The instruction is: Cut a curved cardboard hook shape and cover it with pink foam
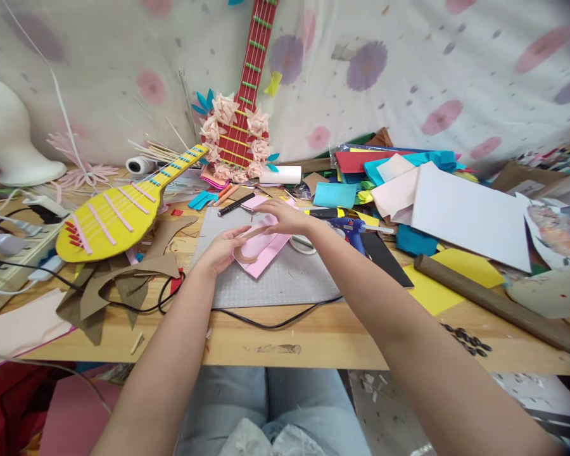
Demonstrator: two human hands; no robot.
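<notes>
Over the grey cutting mat (285, 288), my left hand (218, 252) pinches a curved brown cardboard piece (247, 258) that has pink paper along part of it. The fingers of my right hand (287, 218) close on its upper end, where the pink shows; the fingertips are partly hidden. Beneath the piece lies folded pink paper (261, 265) on the mat. A black pen (236, 204) rests at the mat's far edge. Just right of my right wrist, a blue glue gun (354, 233) lies beside a black board (387, 258). A white ring-shaped item (303, 244) sits under my right wrist.
On the left stand a yellow paper lute (109, 221) and cardboard scraps (123, 282), near a power strip (9, 269). A red flower-trimmed instrument (237, 136) leans behind. Coloured sheets, a white board (470, 212) and a brown rod (494, 303) lie right. A black cable (275, 326) crosses the front.
</notes>
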